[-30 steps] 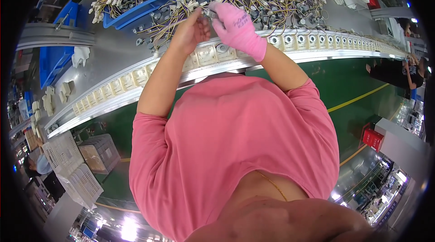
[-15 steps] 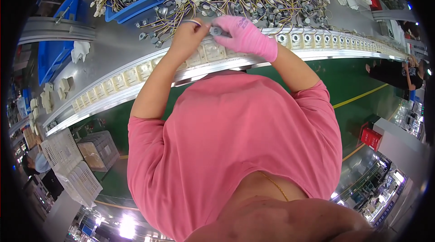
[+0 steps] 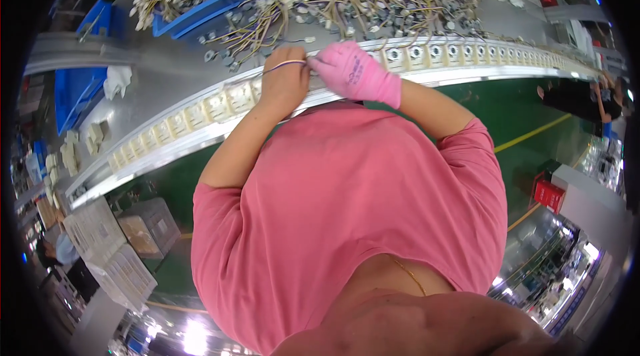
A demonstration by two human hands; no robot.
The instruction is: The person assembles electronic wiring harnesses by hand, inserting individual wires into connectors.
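Both my hands meet low over a row of cream plastic housings (image 3: 217,106) set along a metal rail (image 3: 460,76). My left hand (image 3: 287,83) is bare, with its fingers curled down. A thin purple and yellow wire lead (image 3: 288,64) crosses its fingers and runs toward the right fingertips. In a pink glove, my right hand (image 3: 353,73) is closed, its fingertips pressed together beside the left hand. What lies under the fingertips is hidden. Housings to the right of the glove show dark round centres (image 3: 435,51); those to the left do not.
Behind the rail lies a heap of wired grey parts (image 3: 373,6) with white connectors. A long blue tray (image 3: 200,19) holds more. Blue bins (image 3: 80,89) and loose cream pieces (image 3: 93,136) are at left. Pale crates (image 3: 110,249) stand on the green floor; a person (image 3: 587,99) is at far right.
Both hands have come down and nearer to me, from above the rail onto the housings. The grey round part seen earlier in the gloved fingers is now out of sight.
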